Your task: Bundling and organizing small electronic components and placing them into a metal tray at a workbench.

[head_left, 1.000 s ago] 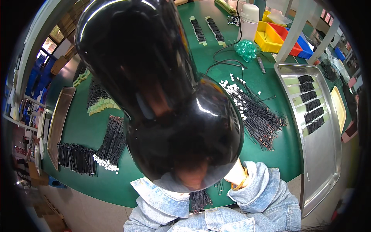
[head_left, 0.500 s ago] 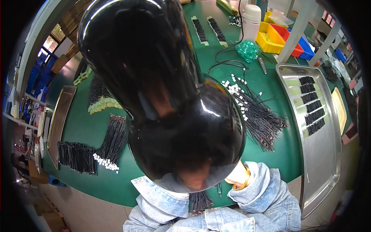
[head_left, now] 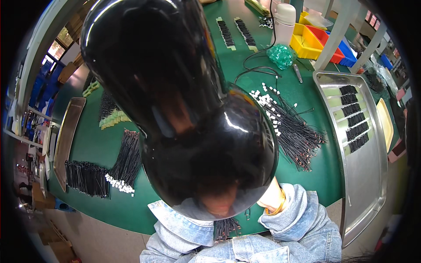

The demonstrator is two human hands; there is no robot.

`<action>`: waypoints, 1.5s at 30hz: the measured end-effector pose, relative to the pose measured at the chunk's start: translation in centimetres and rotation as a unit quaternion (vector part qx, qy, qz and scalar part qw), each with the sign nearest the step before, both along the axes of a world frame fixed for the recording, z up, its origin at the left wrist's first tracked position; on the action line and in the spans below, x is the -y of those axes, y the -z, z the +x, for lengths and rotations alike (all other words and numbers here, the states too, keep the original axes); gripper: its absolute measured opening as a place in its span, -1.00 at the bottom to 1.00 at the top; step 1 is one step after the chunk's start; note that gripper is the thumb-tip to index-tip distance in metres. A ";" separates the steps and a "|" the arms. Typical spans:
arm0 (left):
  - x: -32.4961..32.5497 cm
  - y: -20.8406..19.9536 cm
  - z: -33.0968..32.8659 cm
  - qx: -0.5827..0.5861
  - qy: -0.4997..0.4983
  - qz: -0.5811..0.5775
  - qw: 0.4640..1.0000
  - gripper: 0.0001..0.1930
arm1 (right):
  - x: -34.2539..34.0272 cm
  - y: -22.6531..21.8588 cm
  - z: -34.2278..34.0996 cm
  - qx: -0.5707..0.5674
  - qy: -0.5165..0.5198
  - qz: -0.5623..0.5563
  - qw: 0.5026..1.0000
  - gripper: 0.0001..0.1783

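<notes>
A large glossy black rounded housing [head_left: 188, 131] stands between the camera and my hands, hiding most of the work area. Of my right hand [head_left: 271, 196], only the wrist side shows at the housing's lower right edge, with a yellow band round the wrist; its fingers are hidden. My left hand is wholly covered, and just the denim sleeve [head_left: 182, 223] shows. Between the sleeves, a bundle of short black wires [head_left: 226, 228] with coppery ends sticks out below the housing. What either hand holds cannot be seen.
Black wires with white connectors [head_left: 291, 131] lie in a heap on the green table [head_left: 315, 184]. Bundled wires [head_left: 87, 177] are at left, beside a metal tray [head_left: 69, 144]. Another metal tray [head_left: 364, 188] at right carries taped wire strips. Coloured bins [head_left: 307, 41] stand behind.
The black housing sits slightly farther left in the picture. My right wrist shows in nearly the same place, and the wires and trays lie as before.
</notes>
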State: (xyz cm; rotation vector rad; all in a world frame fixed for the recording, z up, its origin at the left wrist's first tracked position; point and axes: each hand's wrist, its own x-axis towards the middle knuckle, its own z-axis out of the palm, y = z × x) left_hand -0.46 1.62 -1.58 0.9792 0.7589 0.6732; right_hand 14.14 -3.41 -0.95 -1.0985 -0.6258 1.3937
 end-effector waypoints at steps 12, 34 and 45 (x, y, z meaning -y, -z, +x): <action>-0.1 -0.4 0.2 0.017 -0.012 -0.010 1.000 -0.53 | -0.4 -1.8 -0.4 0.047 0.008 0.067 0.997 -0.71; -0.2 -1.2 0.7 0.050 -0.032 -0.029 0.998 -0.52 | -0.1 0.8 -0.6 -0.014 -0.065 0.045 0.997 -0.51; -0.3 -1.7 0.7 0.064 -0.047 -0.037 0.996 -0.52 | 1.3 0.9 0.0 -0.043 0.016 0.051 0.998 -0.58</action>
